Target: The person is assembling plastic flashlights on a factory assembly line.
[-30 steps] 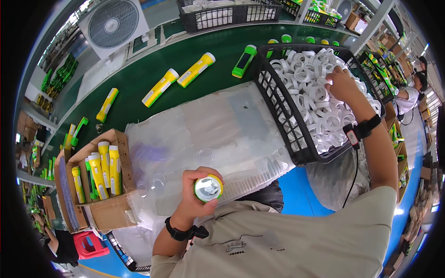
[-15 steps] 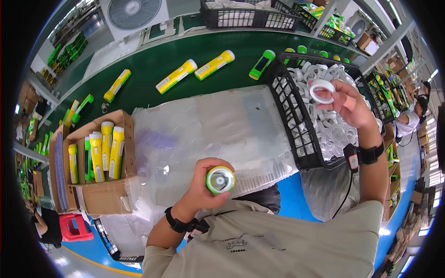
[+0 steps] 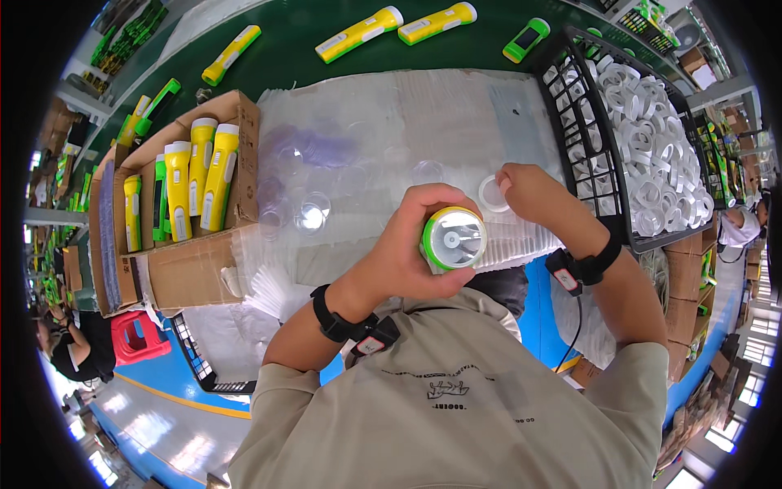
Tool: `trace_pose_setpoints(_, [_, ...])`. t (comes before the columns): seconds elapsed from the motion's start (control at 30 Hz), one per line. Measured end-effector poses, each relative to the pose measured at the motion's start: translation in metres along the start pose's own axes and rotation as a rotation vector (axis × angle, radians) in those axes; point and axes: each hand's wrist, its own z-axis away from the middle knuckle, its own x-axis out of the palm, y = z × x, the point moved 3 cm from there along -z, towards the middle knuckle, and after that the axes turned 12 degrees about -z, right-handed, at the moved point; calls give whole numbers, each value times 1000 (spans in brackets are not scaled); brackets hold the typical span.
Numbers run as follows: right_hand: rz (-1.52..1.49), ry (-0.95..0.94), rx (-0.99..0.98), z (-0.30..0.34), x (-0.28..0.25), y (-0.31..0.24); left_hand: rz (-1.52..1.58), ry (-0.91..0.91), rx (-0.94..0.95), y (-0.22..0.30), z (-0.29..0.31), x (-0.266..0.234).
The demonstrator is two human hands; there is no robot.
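Observation:
My left hand (image 3: pixel 403 248) is wrapped round a yellow and green flashlight (image 3: pixel 454 239), its open head facing up. The silvery reflector shows inside the head; the flashlight's body is hidden below. In my right hand (image 3: pixel 539 194) a white plastic ring (image 3: pixel 489 196) is pinched by its edge, a little to the right of the flashlight head and apart from it. A black crate (image 3: pixel 607 163) full of loose white rings (image 3: pixel 648 151) stands beyond my right hand. Thin clear discs (image 3: pixel 313 212) lie on the covered work surface (image 3: pixel 375 114) to the left.
A cardboard box (image 3: pixel 244 155) on the left holds several upright flashlights (image 3: pixel 220 175). More flashlights (image 3: pixel 358 34) lie along the green belt (image 3: pixel 301 57) at the back. A red stool (image 3: pixel 138 338) stands on the floor at left, near another person (image 3: pixel 85 346).
My right hand has brought the white ring from above the crate leftward and nearer, beside the flashlight. The view has shifted, and the flashlight in my left hand now sits closer to the ring.

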Motion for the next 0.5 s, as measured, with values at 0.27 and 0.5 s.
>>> trace_pose_setpoints(0.27, [373, 104, -234, 27, 8, -31, -33, -37, 37, -6, 11, -3])
trace_pose_setpoints(0.5, [7, -56, -344, 56, -29, -92, 1, -35, 0, -3, 17, -5])
